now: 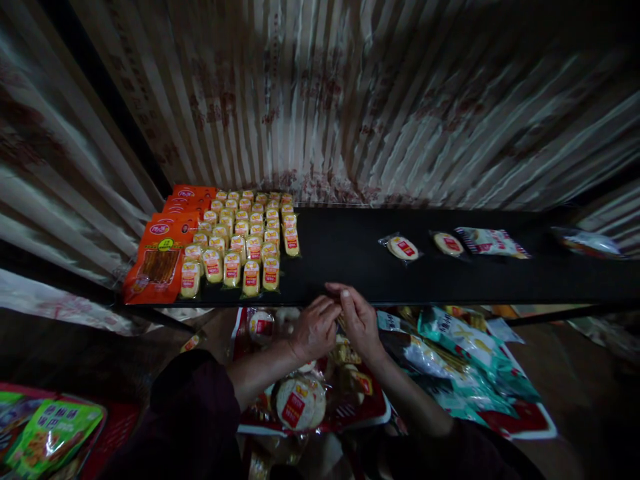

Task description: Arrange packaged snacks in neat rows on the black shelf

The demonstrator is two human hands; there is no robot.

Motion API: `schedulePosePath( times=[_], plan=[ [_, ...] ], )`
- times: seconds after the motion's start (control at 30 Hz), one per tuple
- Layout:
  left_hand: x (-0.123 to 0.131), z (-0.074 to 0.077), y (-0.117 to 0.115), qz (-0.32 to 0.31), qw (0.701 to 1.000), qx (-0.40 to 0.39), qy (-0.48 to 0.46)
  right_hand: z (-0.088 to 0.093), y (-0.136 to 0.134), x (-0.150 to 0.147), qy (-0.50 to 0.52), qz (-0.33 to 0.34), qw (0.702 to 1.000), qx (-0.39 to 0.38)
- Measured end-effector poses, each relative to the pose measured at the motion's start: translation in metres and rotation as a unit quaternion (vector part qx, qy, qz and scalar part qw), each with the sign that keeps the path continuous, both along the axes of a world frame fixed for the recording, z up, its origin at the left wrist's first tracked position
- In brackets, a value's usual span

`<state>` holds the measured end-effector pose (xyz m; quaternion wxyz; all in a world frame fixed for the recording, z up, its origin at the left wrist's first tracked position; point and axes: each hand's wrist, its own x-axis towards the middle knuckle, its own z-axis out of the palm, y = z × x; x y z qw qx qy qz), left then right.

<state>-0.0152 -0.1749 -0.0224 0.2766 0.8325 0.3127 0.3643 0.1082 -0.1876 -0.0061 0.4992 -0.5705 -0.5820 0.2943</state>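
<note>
My left hand and my right hand meet just below the front edge of a black shelf. Both have their fingers curled together around a small item between them that I cannot make out. On the shelf's left stand several rows of small yellow snack packets beside a stack of orange packets. Two round wrapped cakes lie further right, one and another. Below my hands lies a bag of round cakes.
A long wrapped packet and another packet lie on the shelf's right end. Green and white bags are piled below right. A red basket with green packets sits at the lower left. Striped curtain behind.
</note>
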Motion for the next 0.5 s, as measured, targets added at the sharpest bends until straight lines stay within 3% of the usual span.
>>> schedulePosePath(
  times=[0.1,0.17,0.3,0.4,0.5],
  plan=[
    [0.009,-0.009,-0.016,-0.071,0.996,-0.033,0.054,-0.017,-0.024,0.022,-0.061,0.016,0.998,-0.022],
    [0.016,-0.019,-0.025,-0.088,0.989,-0.112,0.047,-0.035,-0.032,0.036,-0.092,0.027,0.993,-0.065],
    [0.028,-0.043,-0.030,0.005,0.923,-0.385,0.000,-0.073,-0.034,0.057,-0.165,-0.004,0.980,-0.109],
    [0.035,-0.061,-0.026,0.029,0.885,-0.465,-0.007,-0.089,-0.031,0.065,-0.216,0.015,0.970,-0.107],
    [0.043,-0.072,-0.021,0.048,0.854,-0.518,-0.033,-0.093,-0.028,0.067,-0.259,0.048,0.958,-0.111]
  ],
)
